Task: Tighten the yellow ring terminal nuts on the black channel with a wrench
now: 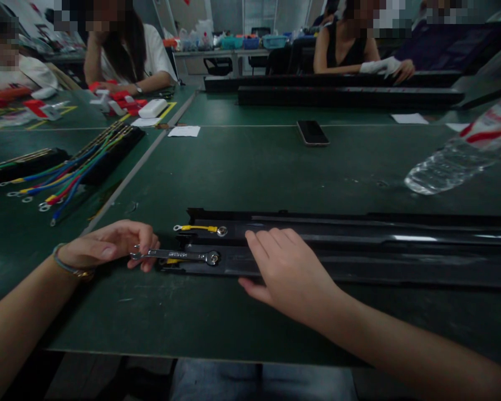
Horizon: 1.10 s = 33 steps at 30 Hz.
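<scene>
A silver wrench (179, 254) lies with its ring end around a fastener near the left end of the front black channel (359, 266). My left hand (114, 247) has its fingers closed on the wrench's other end. Across the front channel rests my right hand (286, 267), palm down, its fingers extended over the channel and its thumb at the near edge. In the rear black channel (342, 229), a yellow wire (198, 228) with ring terminals is fixed at a round fastener. Another yellow wire shows partly beneath the wrench.
Colored wires (73, 172) with ring terminals lie at the left. A phone (313, 133) is beyond the channels, with a plastic bottle (455, 156) at the right. People sit across the green table (250, 172), near long black bars (346, 96).
</scene>
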Motion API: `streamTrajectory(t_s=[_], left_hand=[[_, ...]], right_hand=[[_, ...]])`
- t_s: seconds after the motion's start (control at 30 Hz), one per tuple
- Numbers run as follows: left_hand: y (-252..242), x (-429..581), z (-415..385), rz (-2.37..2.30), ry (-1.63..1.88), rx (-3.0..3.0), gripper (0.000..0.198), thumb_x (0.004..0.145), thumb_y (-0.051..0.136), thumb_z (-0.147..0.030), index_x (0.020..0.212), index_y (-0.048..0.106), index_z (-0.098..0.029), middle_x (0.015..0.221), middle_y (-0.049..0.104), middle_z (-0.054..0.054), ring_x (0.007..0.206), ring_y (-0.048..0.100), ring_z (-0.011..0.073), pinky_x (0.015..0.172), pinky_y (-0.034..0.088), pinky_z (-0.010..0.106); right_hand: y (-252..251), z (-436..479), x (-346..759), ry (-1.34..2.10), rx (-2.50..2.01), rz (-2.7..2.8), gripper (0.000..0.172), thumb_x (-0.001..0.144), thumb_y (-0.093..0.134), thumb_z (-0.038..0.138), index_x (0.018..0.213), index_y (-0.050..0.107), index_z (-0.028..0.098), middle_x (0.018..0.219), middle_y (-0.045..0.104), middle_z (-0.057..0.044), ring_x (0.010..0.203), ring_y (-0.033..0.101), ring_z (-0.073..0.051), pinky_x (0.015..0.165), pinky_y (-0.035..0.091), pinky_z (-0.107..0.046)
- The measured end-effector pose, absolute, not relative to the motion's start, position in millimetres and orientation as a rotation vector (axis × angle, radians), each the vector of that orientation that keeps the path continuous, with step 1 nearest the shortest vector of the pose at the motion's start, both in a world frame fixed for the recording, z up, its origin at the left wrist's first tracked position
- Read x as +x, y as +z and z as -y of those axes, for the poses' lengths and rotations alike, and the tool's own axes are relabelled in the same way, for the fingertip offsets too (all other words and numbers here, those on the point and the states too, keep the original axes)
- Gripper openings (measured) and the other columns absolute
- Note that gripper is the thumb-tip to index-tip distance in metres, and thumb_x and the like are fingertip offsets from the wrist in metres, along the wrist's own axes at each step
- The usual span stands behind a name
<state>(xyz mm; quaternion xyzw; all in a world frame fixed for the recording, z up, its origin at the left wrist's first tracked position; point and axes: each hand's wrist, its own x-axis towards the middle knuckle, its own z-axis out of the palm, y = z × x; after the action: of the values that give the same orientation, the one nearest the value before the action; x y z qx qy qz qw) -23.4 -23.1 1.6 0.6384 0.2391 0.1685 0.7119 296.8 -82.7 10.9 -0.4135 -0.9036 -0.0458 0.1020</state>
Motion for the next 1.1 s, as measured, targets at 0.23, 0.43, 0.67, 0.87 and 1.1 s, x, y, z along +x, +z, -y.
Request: streamTrajectory(t_s=[0.23,0.43,0.67,0.87,1.1], left_hand=[[-3.6,-24.7,21.1,-0.585,0.488,1.416,0.027,0.069,0.057,-0.038,0.08,0.056,-0.013,0.062,0.049,0.004,0.064,0.052,0.0212,0.059,0.041,0.032],[-7.2,-26.4,18.9,-0.743,0.53,1.357,0.019,0.079,0.053,-0.03,0.085,0.055,-0.013,0.068,0.052,0.005,0.067,0.053,0.0164,0.057,0.042,0.024],[-8.0,-26.5,19.1,-0.782,0.565,1.31,0.013,0.08,0.054,-0.023,0.088,0.056,-0.013,0.065,0.051,0.003,0.065,0.054,0.0151,0.058,0.043,0.023],[-4.1,-25.6,20.7,-0.757,0.515,1.376,0.014,0.079,0.055,-0.025,0.085,0.056,-0.013,0.069,0.057,0.005,0.063,0.052,0.0143,0.054,0.041,0.022],[1.2,-20.7,22.3,-0.605,0.379,1.442,0.013,0.075,0.057,-0.029,0.075,0.056,-0.015,0.057,0.053,0.003,0.061,0.052,0.0181,0.055,0.041,0.027]], right_hand=[[11.4,82.8,296.8,-0.141,-1.222,2.664,0.052,0.078,0.044,0.042,0.112,0.049,0.003,0.09,0.057,-0.013,0.082,0.047,-0.023,0.07,0.035,-0.035],[11.7,82.2,297.0,-0.127,-1.221,2.666,0.053,0.078,0.044,0.042,0.113,0.048,0.002,0.092,0.056,-0.013,0.083,0.047,-0.024,0.07,0.035,-0.036],[11.5,82.8,297.1,-0.135,-1.215,2.662,0.053,0.078,0.044,0.042,0.112,0.048,0.003,0.091,0.057,-0.013,0.083,0.047,-0.024,0.07,0.035,-0.036],[11.4,83.2,297.2,-0.139,-1.217,2.654,0.052,0.077,0.045,0.043,0.112,0.049,0.003,0.091,0.057,-0.013,0.082,0.048,-0.023,0.069,0.035,-0.035],[11.5,83.0,297.1,-0.142,-1.218,2.665,0.053,0.078,0.044,0.043,0.112,0.048,0.003,0.092,0.057,-0.013,0.083,0.047,-0.024,0.07,0.035,-0.035]])
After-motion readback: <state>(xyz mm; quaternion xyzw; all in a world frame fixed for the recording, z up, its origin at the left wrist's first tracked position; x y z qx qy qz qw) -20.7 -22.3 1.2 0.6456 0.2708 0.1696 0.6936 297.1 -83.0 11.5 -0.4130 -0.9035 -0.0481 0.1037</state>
